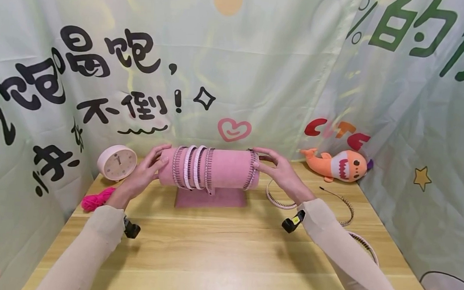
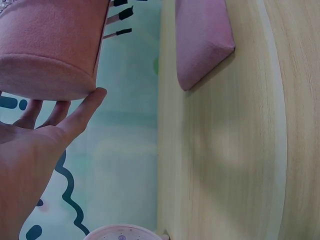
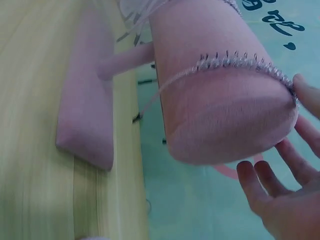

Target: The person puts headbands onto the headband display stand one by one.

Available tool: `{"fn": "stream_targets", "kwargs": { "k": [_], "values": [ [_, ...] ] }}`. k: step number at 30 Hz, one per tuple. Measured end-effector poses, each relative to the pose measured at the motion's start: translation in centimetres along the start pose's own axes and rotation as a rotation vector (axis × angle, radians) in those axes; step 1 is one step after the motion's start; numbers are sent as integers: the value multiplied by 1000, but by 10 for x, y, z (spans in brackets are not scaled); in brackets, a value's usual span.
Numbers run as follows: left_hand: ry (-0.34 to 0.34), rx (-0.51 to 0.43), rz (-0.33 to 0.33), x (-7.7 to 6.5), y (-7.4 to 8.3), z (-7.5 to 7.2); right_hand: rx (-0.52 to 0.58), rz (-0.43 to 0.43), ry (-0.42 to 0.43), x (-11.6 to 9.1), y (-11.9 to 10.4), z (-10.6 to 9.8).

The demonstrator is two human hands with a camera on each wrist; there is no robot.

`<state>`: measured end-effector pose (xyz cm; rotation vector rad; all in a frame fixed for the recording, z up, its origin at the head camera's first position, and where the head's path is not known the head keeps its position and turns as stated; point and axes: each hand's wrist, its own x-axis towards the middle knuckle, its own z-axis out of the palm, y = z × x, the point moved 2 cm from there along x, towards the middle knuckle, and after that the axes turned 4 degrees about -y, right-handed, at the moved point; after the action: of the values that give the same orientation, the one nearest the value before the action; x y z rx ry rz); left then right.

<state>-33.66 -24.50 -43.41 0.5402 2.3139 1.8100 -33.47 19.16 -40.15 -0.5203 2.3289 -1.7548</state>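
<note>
A pink cylindrical headband stand [image 1: 230,169] stands on the table, its flat base [image 1: 212,198] below the roll. Several toothed headbands go round the roll, among them white ones [image 1: 191,167] left of its middle and a beaded headband [image 3: 235,62] near its right end. My left hand [image 1: 146,170] touches the left end of the roll, fingers extended; in the left wrist view, one fingertip [image 2: 100,93] meets its edge. At the other end, my right hand [image 1: 280,173] has its fingers spread. One of them [image 3: 306,90] touches the beaded headband in the right wrist view.
Loose headbands lie on the right side of the table, one a dark beaded band [image 1: 348,209]. An orange plush whale [image 1: 341,165] sits at the back right. A pink clock [image 1: 117,163] and a bright pink bundle [image 1: 96,199] are at the left. Printed curtains [image 1: 261,75] surround the table.
</note>
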Motion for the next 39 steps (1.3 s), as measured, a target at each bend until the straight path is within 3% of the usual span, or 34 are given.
{"fn": "stream_targets", "kwargs": {
  "k": [12, 19, 27, 39],
  "values": [
    [-1, -1, 6, 0, 4, 0, -198, -216, -81, -3, 5, -4],
    [2, -5, 3, 0, 3, -1, -224, -181, -85, 2, 2, 2],
    [-1, -13, 5, -1, 1, 0, -287, -211, -90, 14, -3, 15],
    [1, -19, 11, -1, 0, 0, -464, -211, -81, 25, -15, 29]
  ]
}}
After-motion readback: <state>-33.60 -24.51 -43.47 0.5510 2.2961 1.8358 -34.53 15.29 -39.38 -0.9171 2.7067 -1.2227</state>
